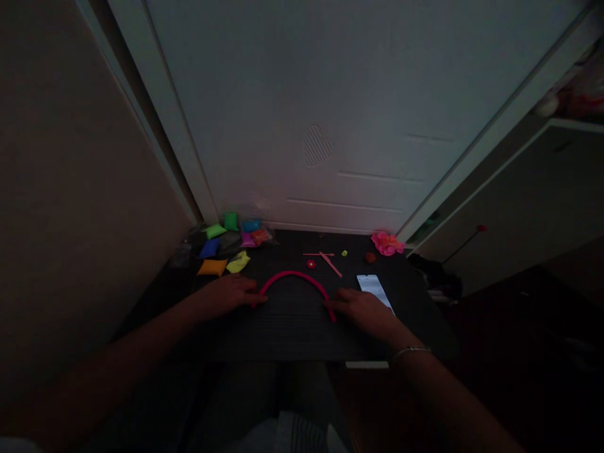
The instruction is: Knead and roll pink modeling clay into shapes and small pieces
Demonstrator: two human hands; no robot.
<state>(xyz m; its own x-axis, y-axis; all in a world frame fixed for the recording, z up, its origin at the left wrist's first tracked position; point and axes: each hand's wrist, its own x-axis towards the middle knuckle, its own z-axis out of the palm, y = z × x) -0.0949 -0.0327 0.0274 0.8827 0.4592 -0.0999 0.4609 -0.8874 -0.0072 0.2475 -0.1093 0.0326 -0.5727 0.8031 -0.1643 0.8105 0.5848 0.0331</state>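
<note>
A long pink rope of what looks like modelling clay [293, 273] lies on the dark table, bent into an arch with its ends towards me. My left hand [231, 294] has its fingers closed at the left end, which they partly hide. Near the other end, my right hand [356, 307] grips the rope between thumb and fingers, and the tip sticks out below. Beyond the arch lie a small red flower-like piece [311, 264] and two thin pink modelling tools [331, 264].
Several coloured clay packets, including an orange one [212, 268], lie at the left of the dark table [283, 343]. A lit phone [374, 290] is beside my right hand. Farther back are a reddish lump [370, 258] and a pink flower [387, 243], near a white panel [264, 126].
</note>
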